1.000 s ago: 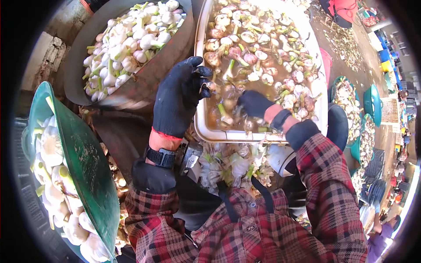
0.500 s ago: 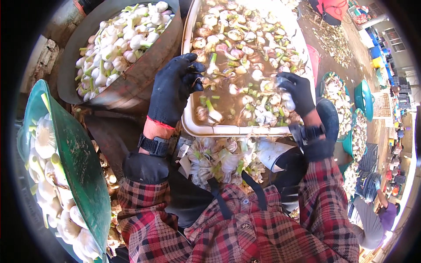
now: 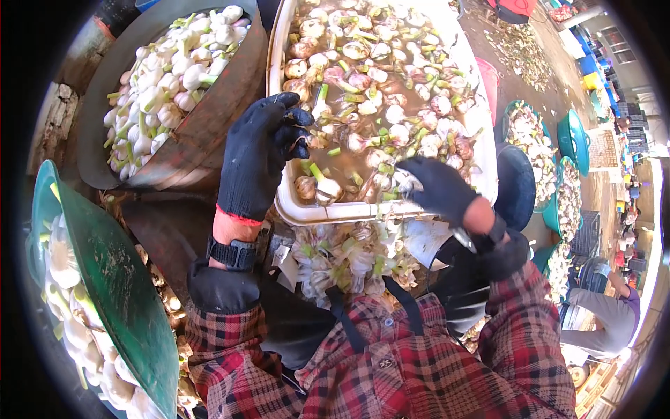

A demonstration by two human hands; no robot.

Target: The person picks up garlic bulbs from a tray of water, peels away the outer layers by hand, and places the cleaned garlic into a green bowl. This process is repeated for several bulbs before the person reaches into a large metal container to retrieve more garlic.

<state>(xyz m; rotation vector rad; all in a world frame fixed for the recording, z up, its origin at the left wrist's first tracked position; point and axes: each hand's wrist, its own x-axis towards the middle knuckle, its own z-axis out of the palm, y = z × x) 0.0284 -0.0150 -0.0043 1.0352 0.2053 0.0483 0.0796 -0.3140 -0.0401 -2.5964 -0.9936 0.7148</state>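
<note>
Over the near left corner of a white, rectangular plastic tub, the person's left hand, in a black knitted glove with a red cuff, has its fingers bent. Its grip is half curled beside the tub's left rim, with something pale at the fingertips; I cannot tell whether it is held. The right hand, also black-gloved, is above the near right part of the tub, fingers pointing left. Its grip is curled downward, and a pale, blurred patch shows under the fingers; I cannot tell whether it holds anything.

Purple-and-white garlic bulbs with cut green stems lie in the tub, in murky brown water. Left of it stands a grey, rust-streaked vessel piled with cleaner white bulbs. Nearer, at lower left, a scuffed green basin holds large white bulbs. Below the tub's near rim is a heap of pale papery peelings. A dark round tub stands just right of the white one.
</note>
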